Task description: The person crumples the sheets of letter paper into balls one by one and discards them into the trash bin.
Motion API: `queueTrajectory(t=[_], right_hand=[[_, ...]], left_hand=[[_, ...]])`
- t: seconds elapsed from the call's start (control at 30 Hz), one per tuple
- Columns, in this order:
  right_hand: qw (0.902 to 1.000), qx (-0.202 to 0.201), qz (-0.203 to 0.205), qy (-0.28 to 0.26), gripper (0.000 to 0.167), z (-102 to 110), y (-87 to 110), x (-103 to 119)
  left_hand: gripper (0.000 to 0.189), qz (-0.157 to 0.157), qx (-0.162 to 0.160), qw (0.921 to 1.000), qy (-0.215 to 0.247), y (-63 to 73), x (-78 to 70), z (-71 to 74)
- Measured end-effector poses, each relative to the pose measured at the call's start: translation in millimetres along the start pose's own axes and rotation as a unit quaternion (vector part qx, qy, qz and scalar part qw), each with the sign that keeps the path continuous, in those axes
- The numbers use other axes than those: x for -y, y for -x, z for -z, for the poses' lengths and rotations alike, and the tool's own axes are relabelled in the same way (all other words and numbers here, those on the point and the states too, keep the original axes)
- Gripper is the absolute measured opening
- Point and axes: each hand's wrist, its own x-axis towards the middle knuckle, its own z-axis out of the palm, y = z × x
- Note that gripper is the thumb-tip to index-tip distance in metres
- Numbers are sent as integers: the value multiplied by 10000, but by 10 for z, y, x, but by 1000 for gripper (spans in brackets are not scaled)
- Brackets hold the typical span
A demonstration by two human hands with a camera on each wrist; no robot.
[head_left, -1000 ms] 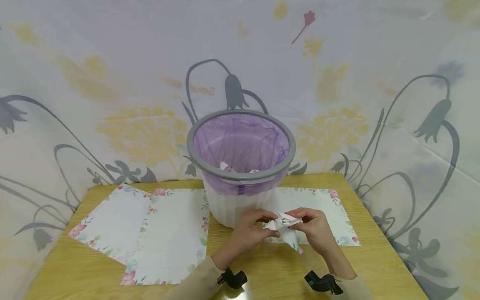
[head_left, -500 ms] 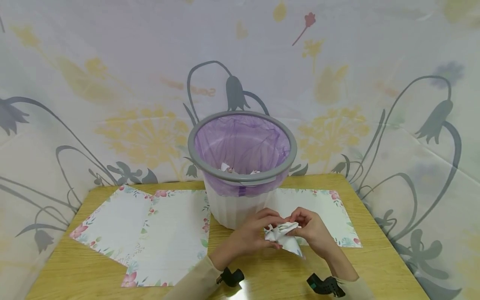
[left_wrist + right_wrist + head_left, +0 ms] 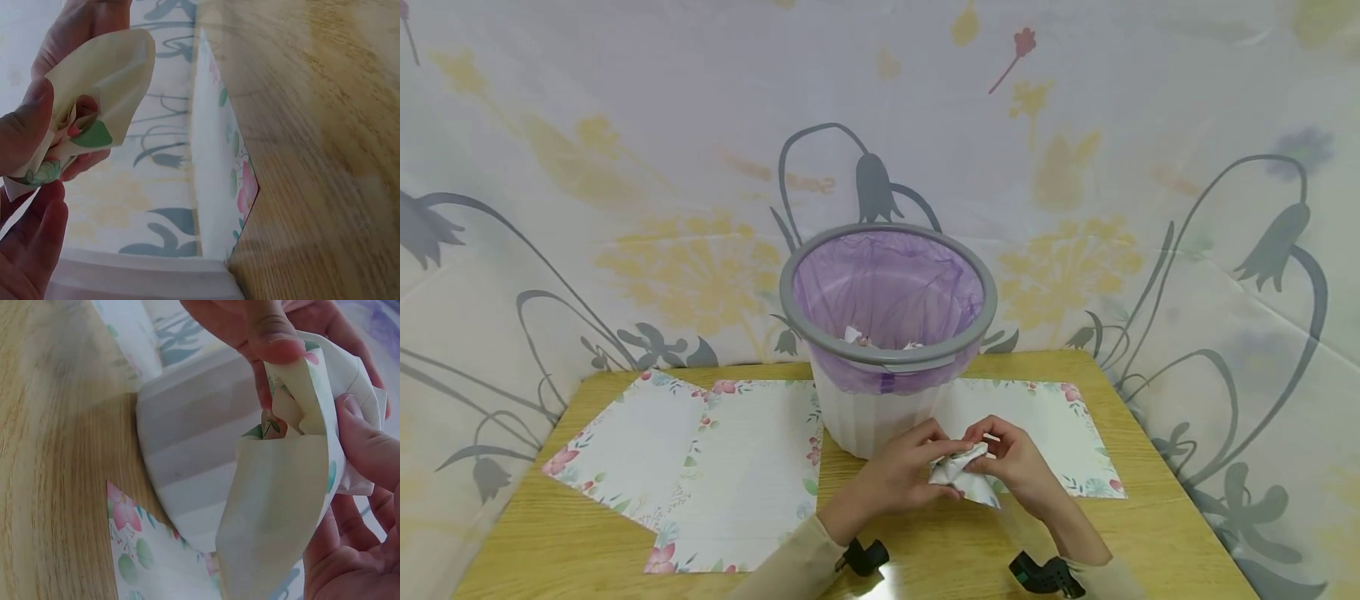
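A crumpled sheet of white paper with printed flowers (image 3: 958, 475) is between both hands, just in front of a trash can (image 3: 865, 421). My left hand (image 3: 895, 471) grips its left side between thumb and fingers. From the right, my right hand (image 3: 1017, 468) pinches its upper edge. Folds bunch together in the left wrist view, with green and pink print on the crumpled paper (image 3: 97, 94). A flap of it (image 3: 275, 494) hangs down in the right wrist view. Its inner folds are partly hidden by fingers.
The trash can has a grey rim and a purple liner (image 3: 887, 279), with several paper scraps (image 3: 853, 335) inside. Two flower-bordered sheets (image 3: 748, 475) overlap on the wooden table (image 3: 587, 542) at left. Another bordered sheet (image 3: 1037, 425) lies right of the can, partly behind the hands.
The paper has been bunched smaller, its hanging point drawn up. My left fingers have moved over its top, and my right hand has shifted its pinch slightly.
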Motion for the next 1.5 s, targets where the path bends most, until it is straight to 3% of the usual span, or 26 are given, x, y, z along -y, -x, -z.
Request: queueTrajectory(t=[0.2,0.4,0.53,0.6,0.73,0.87,0.93,1.0,1.13,1.27,1.5], right_hand=[[9993,133,230,267,21,-5,0,4],[9963,756,394,-88,44,117,35,41],[9865,1513,332,-524,65,232,69,77],[9791,1863,370,-727,73,279,86,97],[9621,2395,514,-1200,85,350,117,111],[9411,2763,421,-1901,92,390,162,88],[9368,2761,325,-2123,93,395,188,77],[9406,2618,226,-2147,92,379,201,75],[9647,2059,39,-1644,91,312,213,99],[9813,1610,-68,-1053,85,237,188,116],[9933,928,207,-658,66,192,168,97]], left_hand=[[64,75,-202,9993,-303,32,-9,-13],[61,311,-602,9968,-429,36,24,-52],[61,770,-776,9937,255,48,1,-93],[59,1151,-788,9871,783,58,-28,-113],[57,1953,-914,9635,1590,67,-92,-131],[56,2312,-1091,9456,2010,59,-133,-142],[55,2453,-1146,9356,2268,60,-145,-153],[55,2639,-1205,9239,2496,60,-152,-163],[54,3000,-1294,9075,2640,60,-162,-177],[52,3121,-1314,9039,2615,32,-186,-177],[47,2955,-1342,8977,2981,-103,-375,-12]])
